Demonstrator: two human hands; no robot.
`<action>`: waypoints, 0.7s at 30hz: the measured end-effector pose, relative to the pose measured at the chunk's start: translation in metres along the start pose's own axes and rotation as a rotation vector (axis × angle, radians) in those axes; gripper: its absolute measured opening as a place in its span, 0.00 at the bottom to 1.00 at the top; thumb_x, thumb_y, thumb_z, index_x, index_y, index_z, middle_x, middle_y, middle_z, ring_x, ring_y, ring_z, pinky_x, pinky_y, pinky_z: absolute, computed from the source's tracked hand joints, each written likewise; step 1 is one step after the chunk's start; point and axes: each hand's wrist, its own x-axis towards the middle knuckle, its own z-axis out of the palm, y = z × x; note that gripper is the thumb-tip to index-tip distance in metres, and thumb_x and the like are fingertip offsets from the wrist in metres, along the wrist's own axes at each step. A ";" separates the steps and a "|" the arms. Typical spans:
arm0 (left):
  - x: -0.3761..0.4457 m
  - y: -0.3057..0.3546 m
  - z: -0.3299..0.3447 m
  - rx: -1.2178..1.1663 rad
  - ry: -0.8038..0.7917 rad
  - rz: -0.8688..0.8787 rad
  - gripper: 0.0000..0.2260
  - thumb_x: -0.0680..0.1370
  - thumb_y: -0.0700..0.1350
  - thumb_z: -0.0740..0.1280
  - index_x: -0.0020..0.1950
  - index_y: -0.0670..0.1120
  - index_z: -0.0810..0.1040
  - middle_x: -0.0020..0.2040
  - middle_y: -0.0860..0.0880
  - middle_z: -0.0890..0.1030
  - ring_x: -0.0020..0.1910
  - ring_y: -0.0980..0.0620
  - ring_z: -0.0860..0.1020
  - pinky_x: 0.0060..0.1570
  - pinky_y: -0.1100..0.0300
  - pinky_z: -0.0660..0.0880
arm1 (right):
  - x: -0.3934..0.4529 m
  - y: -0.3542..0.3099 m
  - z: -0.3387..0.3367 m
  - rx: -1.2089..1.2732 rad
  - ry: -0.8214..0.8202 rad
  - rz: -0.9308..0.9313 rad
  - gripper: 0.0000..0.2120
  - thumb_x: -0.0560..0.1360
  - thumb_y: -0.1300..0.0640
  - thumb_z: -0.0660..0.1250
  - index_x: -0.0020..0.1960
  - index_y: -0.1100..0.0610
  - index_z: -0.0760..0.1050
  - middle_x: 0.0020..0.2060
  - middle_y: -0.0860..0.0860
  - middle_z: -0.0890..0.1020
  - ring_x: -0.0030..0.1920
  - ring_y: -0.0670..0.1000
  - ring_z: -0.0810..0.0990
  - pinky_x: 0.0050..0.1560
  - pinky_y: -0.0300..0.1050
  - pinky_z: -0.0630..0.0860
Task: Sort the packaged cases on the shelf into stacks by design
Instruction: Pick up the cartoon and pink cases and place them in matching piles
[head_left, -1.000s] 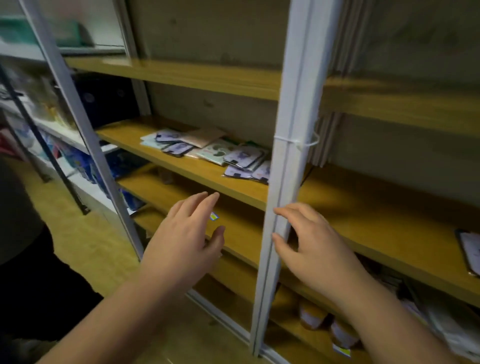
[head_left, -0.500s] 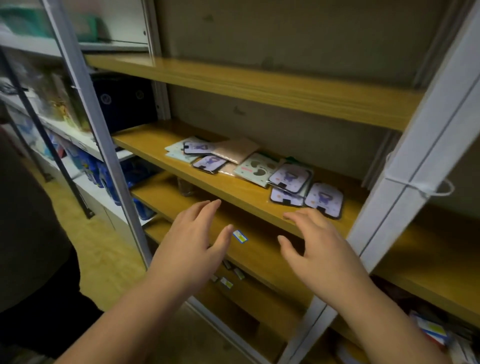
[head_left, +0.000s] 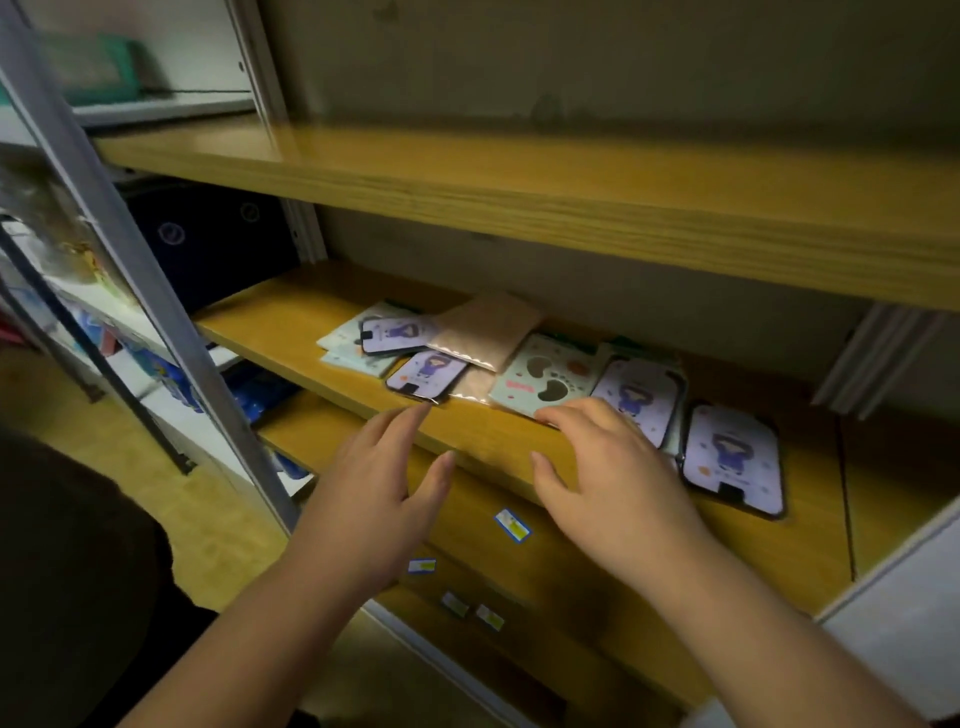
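Wooden shelving on grey metal uprights fills the view; the middle shelf (head_left: 291, 332) carries the packaged cases, unsorted, strewn from about mid-length toward its right end. Designs noted: purple-figure cases, one near the right end at the front edge (head_left: 732, 460), one beside it (head_left: 636, 397), two more further left (head_left: 426, 375) (head_left: 397, 335); a pale green case with dark bean shapes (head_left: 550, 382) between them; a tan pouch (head_left: 488, 332) overlapping the left group toward the back; pale green packs (head_left: 348, 343) partly buried at the left of the spread. No stacks formed yet, so the step in hand looks like the first reach in. Left hand (head_left: 374, 493) hovers just off the front edge, palm down, fingers straight and spread, holding nothing, fingertips near the left purple case. Right hand (head_left: 608, 478) likewise flat and empty, fingers loosely extended, tips at the near edge of the green bean case; contact cannot be confirmed. Next move probably calls for pinching one pack by its edge and drawing like designs together, lifting overlapped packs first so the slick wrappers don't slide off the front edge.
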 end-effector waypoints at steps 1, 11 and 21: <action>0.011 -0.003 0.003 -0.006 -0.021 0.005 0.29 0.79 0.67 0.57 0.78 0.60 0.59 0.77 0.58 0.66 0.73 0.55 0.65 0.63 0.56 0.68 | 0.005 0.001 0.002 -0.006 -0.006 0.012 0.21 0.78 0.43 0.61 0.70 0.44 0.69 0.63 0.41 0.73 0.62 0.43 0.71 0.55 0.37 0.65; 0.157 -0.052 0.037 -0.125 -0.182 0.019 0.27 0.77 0.63 0.62 0.74 0.53 0.69 0.68 0.46 0.78 0.63 0.44 0.77 0.56 0.50 0.74 | 0.052 -0.002 0.032 -0.073 0.008 0.186 0.21 0.79 0.45 0.62 0.71 0.46 0.70 0.64 0.43 0.74 0.64 0.46 0.73 0.61 0.45 0.73; 0.262 -0.052 0.078 0.225 -0.325 0.176 0.33 0.75 0.67 0.62 0.74 0.49 0.68 0.67 0.40 0.77 0.61 0.37 0.76 0.46 0.55 0.67 | 0.084 -0.014 0.060 -0.062 0.152 0.304 0.17 0.78 0.49 0.64 0.67 0.49 0.75 0.61 0.45 0.77 0.61 0.47 0.75 0.59 0.46 0.73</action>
